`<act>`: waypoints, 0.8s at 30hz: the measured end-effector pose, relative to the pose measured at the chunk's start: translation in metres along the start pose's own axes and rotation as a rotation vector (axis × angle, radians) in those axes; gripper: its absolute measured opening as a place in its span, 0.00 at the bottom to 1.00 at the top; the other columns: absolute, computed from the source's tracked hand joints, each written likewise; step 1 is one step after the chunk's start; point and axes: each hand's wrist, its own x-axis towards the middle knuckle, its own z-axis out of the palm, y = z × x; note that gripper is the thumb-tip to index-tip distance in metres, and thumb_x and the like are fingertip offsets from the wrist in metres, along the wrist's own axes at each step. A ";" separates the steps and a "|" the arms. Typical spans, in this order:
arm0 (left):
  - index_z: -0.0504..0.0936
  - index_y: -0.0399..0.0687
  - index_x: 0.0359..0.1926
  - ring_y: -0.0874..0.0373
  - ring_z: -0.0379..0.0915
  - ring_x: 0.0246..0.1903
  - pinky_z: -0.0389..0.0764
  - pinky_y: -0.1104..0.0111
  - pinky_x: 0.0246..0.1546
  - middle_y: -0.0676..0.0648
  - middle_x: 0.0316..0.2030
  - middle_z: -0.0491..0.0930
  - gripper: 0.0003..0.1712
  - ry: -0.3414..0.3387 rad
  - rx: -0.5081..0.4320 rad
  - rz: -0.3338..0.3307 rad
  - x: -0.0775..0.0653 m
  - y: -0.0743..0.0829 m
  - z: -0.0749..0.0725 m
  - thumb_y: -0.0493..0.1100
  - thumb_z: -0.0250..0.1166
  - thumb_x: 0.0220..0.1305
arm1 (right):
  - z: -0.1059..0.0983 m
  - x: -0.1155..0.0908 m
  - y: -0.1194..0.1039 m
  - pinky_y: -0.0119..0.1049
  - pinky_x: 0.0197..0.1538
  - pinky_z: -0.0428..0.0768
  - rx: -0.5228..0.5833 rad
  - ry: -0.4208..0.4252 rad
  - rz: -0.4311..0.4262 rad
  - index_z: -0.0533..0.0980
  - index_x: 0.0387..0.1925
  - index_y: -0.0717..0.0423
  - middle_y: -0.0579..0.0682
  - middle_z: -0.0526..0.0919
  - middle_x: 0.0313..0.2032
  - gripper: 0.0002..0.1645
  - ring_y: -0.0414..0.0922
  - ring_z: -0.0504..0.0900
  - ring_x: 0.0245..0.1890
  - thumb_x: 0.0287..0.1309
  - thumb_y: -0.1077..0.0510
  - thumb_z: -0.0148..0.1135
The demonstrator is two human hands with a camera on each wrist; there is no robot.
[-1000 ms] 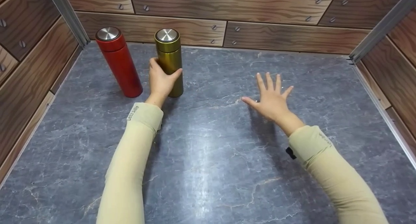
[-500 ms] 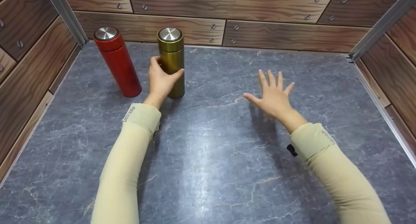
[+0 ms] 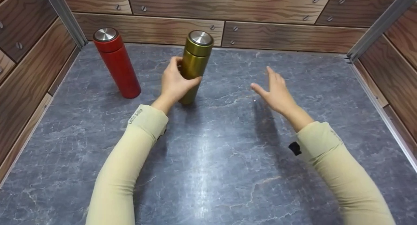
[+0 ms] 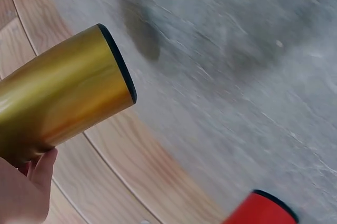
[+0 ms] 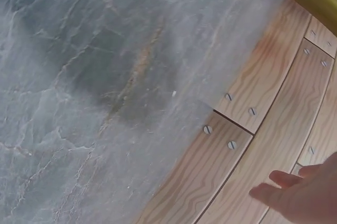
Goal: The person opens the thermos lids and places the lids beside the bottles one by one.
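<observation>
Grey-blue marbled worktop (image 3: 241, 176), bounded by wood-plank-patterned walls at the back and both sides; a bright streak of glare is seen down its middle. Nearest: both forearms are covered by pale yellow-green sleeves, left sleeve (image 3: 114, 179) and right sleeve (image 3: 345, 172). Lettering is carried on both cuffs. A small black item (image 3: 295, 148) is seen at the inner side of the right cuff.

Hands: nothing is grasped by the right hand (image 3: 278, 96). It is held above the worktop, right of centre, fingers extended and thumb spread away from them; a shadow is cast below it. The gold bottle (image 3: 194, 63) is grasped by the left hand (image 3: 176, 83), thumb across the near side, fingers wrapped round the left side. The bottle is held left of centre, between the right hand and the red bottle, lid up, top leaned to the right. In the left wrist view its dark-rimmed base is seen raised off the worktop.

The red bottle (image 3: 119, 68) is stood upright on the worktop, further left, untouched, apart from the left hand. Both bottles are topped by shiny silver discs.

Farthest: the back wall (image 3: 277, 36), printed with planks and slotted screws. Its corners are framed by grey metal posts, left post (image 3: 66, 19) and right post (image 3: 381, 26).
</observation>
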 end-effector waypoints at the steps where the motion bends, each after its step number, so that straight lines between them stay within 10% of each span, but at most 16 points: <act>1: 0.68 0.44 0.52 0.54 0.75 0.47 0.74 0.64 0.52 0.45 0.48 0.78 0.39 -0.009 0.011 0.007 -0.001 0.003 0.002 0.50 0.75 0.39 | -0.003 -0.001 0.000 0.61 0.69 0.46 0.033 0.006 0.003 0.37 0.72 0.58 0.66 0.45 0.71 0.57 0.63 0.42 0.71 0.58 0.28 0.44; 24: 0.69 0.53 0.54 0.58 0.76 0.41 0.75 0.63 0.43 0.52 0.47 0.78 0.40 -0.160 0.172 0.117 -0.019 0.039 0.039 0.59 0.72 0.40 | -0.042 -0.010 -0.013 0.54 0.67 0.59 0.246 0.025 -0.009 0.53 0.68 0.63 0.66 0.64 0.64 0.42 0.60 0.63 0.65 0.67 0.36 0.37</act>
